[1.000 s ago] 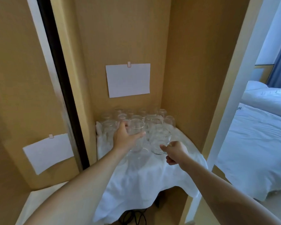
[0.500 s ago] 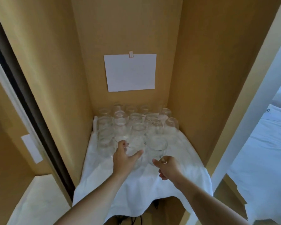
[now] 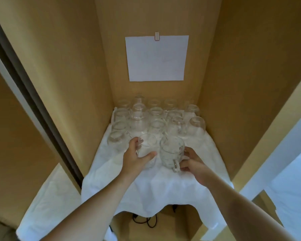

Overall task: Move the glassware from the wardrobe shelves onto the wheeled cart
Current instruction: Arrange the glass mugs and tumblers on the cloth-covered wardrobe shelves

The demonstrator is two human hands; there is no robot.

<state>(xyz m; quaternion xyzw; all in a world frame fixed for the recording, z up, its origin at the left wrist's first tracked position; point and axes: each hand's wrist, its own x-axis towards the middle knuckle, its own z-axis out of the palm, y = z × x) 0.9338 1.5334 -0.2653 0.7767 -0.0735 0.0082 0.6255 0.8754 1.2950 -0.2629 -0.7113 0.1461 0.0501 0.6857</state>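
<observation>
The person's left hand [image 3: 135, 156] was curled round a clear round glass [image 3: 147, 150], thumb across its near side and fingers behind it; the right hand [image 3: 192, 162] gripped a handled glass mug [image 3: 171, 153], fingers at the handle on its near side and round the far wall. Both vessels stood, or hung just above, the white cloth [image 3: 156, 186] near the front edge of the wardrobe shelf [image 3: 207, 140]; whether they had left the cloth could not be told. A second before, the two hands had been only reaching in among the glasses; half a second before, they had come to the front pair with the right hand barely touching; now both holds looked full, and the camera had drawn closer and squarer to the shelf. That suggested the picking step was nearly done for this pair, with the lift and the carry yet to come. Behind them the remaining glassware [image 3: 156, 117] stood in close rows from the middle of the shelf to its back edge, under a sheet of paper [image 3: 156, 58] clipped to the back wall; so most of the job was left. The wheeled cart was not in view. Dark cables [image 3: 144, 220] lay beneath the shelf's front edge.
</observation>
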